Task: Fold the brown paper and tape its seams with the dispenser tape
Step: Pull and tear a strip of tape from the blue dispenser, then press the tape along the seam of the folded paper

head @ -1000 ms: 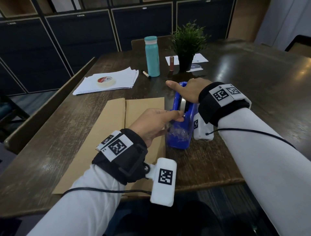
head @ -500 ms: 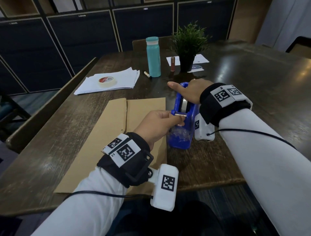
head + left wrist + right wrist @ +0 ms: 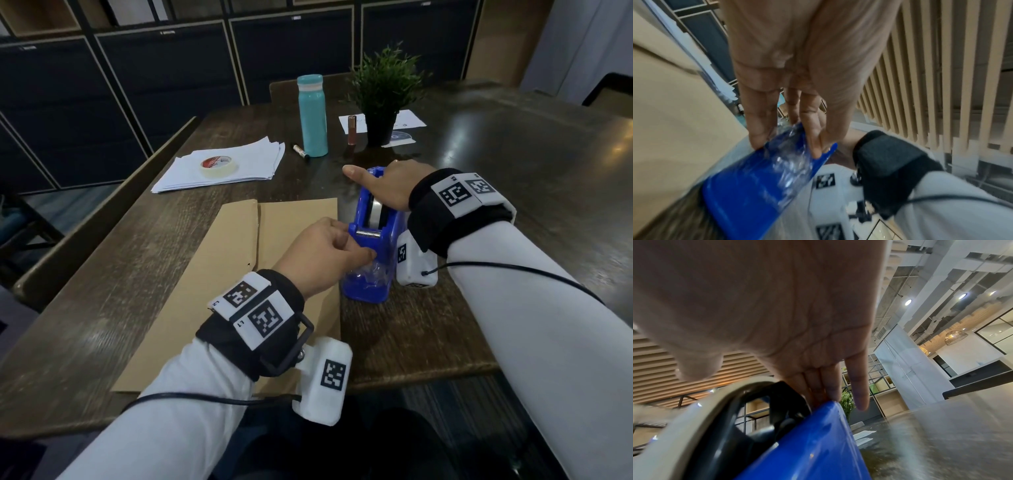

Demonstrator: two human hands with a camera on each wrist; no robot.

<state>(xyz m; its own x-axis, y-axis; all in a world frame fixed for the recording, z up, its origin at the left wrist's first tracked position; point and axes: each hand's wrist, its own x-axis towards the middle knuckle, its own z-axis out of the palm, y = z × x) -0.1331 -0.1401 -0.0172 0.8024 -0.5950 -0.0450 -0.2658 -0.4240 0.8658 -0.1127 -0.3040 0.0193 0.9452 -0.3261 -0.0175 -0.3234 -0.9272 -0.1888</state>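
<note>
The folded brown paper [image 3: 236, 274] lies flat on the dark wooden table [image 3: 496, 205], its seam running away from me. Just right of it stands a blue tape dispenser [image 3: 375, 236]. My left hand [image 3: 371, 255] pinches the clear tape end [image 3: 370, 274] at the dispenser's near end; in the left wrist view the left hand [image 3: 789, 139] holds the crinkled clear tape [image 3: 791, 162] over the dispenser [image 3: 748, 194]. My right hand [image 3: 383, 186] rests on the dispenser's top with its thumb out. In the right wrist view, straight fingers [image 3: 830, 386] lie over the dispenser [image 3: 818, 443] beside the tape roll [image 3: 684, 426].
At the back left a stack of white sheets [image 3: 246, 164] carries a masking tape roll [image 3: 218, 166]. A teal bottle [image 3: 311, 116], a marker [image 3: 301, 150], a small brown tube [image 3: 351, 130] and a potted plant [image 3: 383, 99] stand behind the dispenser. The table's near edge runs just below the paper.
My left hand has gone from lying open against the dispenser's side to pinching the tape at its near end. The right hand has stayed on top.
</note>
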